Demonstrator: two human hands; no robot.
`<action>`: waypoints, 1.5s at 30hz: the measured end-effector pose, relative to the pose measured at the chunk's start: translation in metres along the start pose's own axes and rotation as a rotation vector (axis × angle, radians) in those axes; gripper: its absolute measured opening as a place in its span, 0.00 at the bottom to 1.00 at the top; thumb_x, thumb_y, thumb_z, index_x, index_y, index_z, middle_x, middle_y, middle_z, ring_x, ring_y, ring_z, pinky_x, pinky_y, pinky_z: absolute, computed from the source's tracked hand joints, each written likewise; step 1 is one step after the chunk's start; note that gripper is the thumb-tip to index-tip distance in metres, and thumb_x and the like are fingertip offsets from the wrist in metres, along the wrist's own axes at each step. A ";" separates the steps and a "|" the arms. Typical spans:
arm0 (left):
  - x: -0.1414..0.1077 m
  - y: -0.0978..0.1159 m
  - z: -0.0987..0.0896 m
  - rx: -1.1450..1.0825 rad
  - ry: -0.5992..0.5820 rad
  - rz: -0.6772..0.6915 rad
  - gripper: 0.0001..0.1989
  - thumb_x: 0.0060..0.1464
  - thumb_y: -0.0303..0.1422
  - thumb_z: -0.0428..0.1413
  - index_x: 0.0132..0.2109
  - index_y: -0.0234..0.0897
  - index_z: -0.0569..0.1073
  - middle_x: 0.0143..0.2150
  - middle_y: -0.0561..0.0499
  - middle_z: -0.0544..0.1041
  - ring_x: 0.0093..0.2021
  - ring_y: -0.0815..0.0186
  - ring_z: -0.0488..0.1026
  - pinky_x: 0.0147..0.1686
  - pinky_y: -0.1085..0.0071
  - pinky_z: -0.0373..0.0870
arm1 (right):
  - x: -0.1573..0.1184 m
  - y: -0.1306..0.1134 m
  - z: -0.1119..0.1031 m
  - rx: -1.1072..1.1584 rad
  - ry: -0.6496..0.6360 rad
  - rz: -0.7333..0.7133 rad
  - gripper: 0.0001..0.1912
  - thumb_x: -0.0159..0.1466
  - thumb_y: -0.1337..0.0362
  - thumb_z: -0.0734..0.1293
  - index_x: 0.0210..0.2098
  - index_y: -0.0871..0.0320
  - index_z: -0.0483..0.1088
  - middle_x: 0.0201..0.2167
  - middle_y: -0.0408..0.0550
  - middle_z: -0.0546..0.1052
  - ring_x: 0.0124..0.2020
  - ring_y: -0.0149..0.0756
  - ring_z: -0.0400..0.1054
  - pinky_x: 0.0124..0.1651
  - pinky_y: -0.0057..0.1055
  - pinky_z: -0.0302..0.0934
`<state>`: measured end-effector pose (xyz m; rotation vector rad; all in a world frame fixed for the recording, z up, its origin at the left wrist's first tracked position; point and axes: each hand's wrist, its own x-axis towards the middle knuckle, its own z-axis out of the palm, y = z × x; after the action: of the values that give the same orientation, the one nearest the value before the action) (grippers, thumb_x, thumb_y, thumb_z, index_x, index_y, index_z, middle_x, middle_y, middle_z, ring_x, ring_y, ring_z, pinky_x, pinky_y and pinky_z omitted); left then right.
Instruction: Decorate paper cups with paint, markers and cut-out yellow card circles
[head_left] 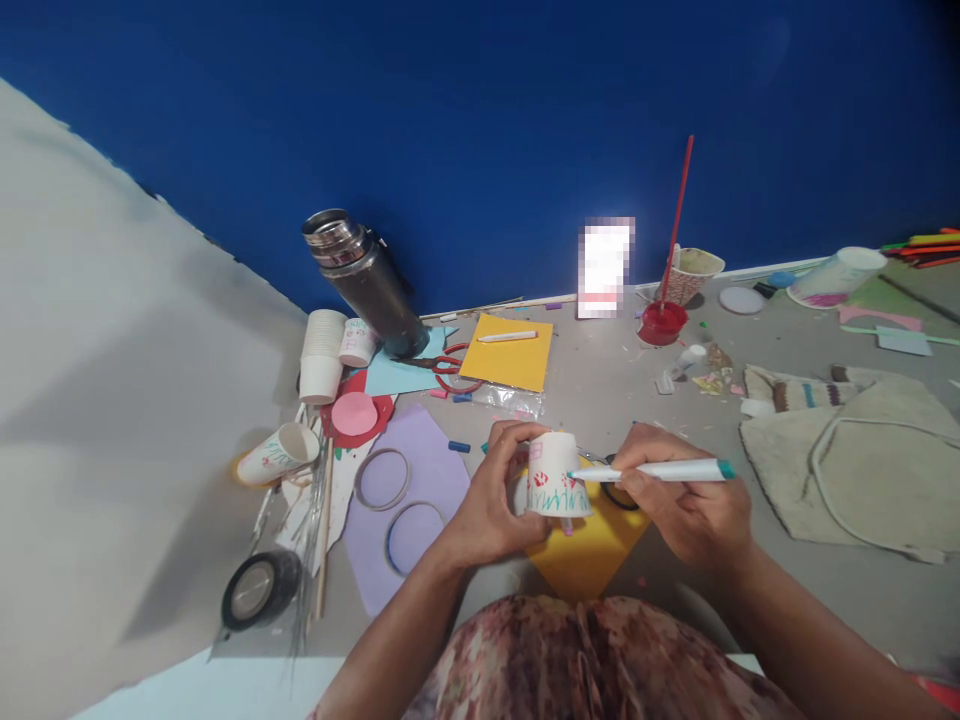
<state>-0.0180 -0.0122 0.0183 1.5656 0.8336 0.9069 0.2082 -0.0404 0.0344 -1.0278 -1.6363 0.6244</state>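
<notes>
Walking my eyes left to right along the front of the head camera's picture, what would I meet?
Black roll → thin wooden stick → purple sheet → left hand → decorated paper cup → right hand, gripping a white marker → beige fabric.

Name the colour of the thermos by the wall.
The thermos is dark grey; the head view shows it.

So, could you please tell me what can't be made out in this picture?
All in the head view:
Far side of the paper cup in the left hand: turned away from the camera.
Whether the marker tip touches it: too small to tell.
What the bright panel shows: pixelated and washed out.
Right ends of the coloured sticks: cut off by the edge.
</notes>
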 end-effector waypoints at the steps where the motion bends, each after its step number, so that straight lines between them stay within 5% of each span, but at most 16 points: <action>1: 0.000 0.000 0.000 -0.003 0.000 -0.006 0.36 0.39 0.25 0.65 0.58 0.43 0.69 0.56 0.46 0.65 0.59 0.54 0.67 0.60 0.58 0.69 | 0.000 0.000 0.000 -0.007 -0.006 0.006 0.06 0.67 0.70 0.67 0.34 0.55 0.75 0.27 0.41 0.74 0.26 0.31 0.68 0.30 0.28 0.62; 45: 0.001 0.006 0.003 0.084 0.015 -0.032 0.35 0.38 0.25 0.66 0.56 0.43 0.70 0.55 0.45 0.65 0.58 0.52 0.67 0.58 0.56 0.70 | 0.001 -0.001 0.000 -0.009 -0.006 -0.024 0.07 0.66 0.71 0.67 0.34 0.55 0.75 0.26 0.43 0.75 0.26 0.32 0.68 0.30 0.30 0.61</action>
<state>-0.0149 -0.0140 0.0243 1.6153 0.9148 0.8712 0.2079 -0.0396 0.0357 -1.0120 -1.6556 0.6048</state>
